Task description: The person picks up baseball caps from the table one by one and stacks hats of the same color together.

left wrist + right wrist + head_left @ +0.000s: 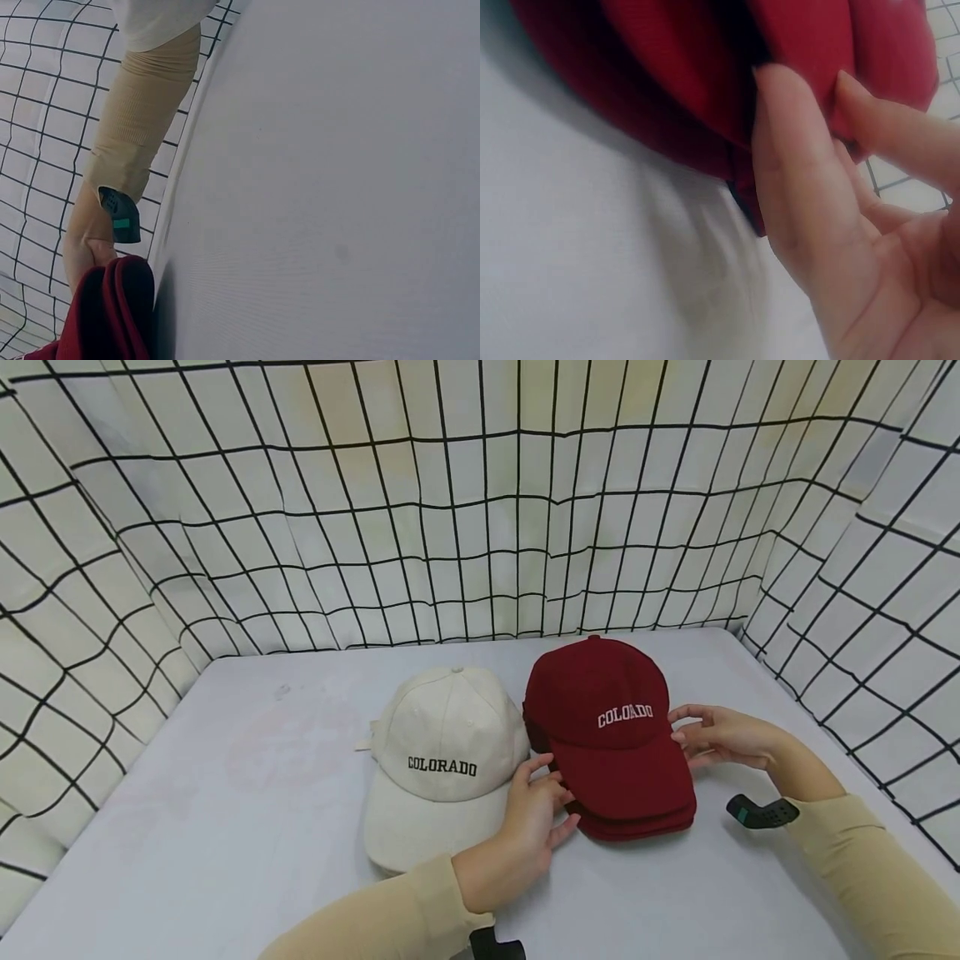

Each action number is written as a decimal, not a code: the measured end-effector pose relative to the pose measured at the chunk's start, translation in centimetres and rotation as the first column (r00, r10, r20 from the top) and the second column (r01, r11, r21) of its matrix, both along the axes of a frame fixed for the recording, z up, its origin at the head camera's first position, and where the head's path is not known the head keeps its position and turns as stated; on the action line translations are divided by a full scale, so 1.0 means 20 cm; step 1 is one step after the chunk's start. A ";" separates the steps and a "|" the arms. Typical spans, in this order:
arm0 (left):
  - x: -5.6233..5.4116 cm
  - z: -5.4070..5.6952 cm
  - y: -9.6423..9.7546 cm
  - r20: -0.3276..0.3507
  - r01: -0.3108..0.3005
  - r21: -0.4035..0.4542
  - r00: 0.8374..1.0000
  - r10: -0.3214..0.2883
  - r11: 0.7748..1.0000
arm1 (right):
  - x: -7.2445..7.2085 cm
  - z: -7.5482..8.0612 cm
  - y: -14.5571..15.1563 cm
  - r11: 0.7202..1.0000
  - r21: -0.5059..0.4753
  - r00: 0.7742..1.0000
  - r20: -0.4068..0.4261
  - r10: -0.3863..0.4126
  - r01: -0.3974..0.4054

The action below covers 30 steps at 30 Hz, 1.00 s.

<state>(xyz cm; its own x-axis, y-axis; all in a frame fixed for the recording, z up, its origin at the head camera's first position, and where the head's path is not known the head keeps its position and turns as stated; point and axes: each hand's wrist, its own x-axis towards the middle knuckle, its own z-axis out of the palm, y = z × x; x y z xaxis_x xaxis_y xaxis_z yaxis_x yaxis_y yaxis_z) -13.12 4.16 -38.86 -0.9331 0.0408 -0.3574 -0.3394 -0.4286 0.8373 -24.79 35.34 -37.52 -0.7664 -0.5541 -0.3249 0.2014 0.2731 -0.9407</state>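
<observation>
Two or more dark red caps are stacked, the top one reading COLORADO in white. Their brims lie one over another toward the front. At the stack's left side my left hand has its fingers spread, fingertips right at the caps' edge. My right hand is at the right side. In the right wrist view its thumb and fingers pinch the rim of the top red cap. A cream cap with black COLORADO lettering lies left of the stack, partly behind the left hand.
A white-covered table holds the caps. Black wire grid panels with white sheeting behind them stand along the back and both sides. Dark wrist devices sit at the cuffs of both tan sleeves.
</observation>
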 end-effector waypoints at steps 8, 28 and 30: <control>-0.01 0.01 -0.01 0.012 0.004 0.011 1.000 -0.005 1.000 | 0.00 0.00 0.00 1.000 -0.022 1.000 0.018 0.011 -0.011; 0.00 0.00 -0.04 0.043 0.084 -0.004 0.996 -0.084 0.996 | -0.01 -0.02 0.03 0.994 -0.056 0.994 0.058 0.095 -0.092; 0.00 0.00 -0.04 0.046 0.094 -0.013 0.995 -0.093 0.996 | -0.01 -0.02 0.03 0.994 -0.053 0.994 0.057 0.098 -0.095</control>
<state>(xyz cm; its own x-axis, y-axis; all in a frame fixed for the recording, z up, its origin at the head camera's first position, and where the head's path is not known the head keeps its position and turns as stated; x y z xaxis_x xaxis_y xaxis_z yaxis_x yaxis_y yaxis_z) -13.09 3.34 -38.90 -0.9083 0.1211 -0.4004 -0.4150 -0.3808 0.8263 -24.97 35.91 -37.89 -0.6886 -0.6415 -0.3382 0.2318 0.2473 -0.9408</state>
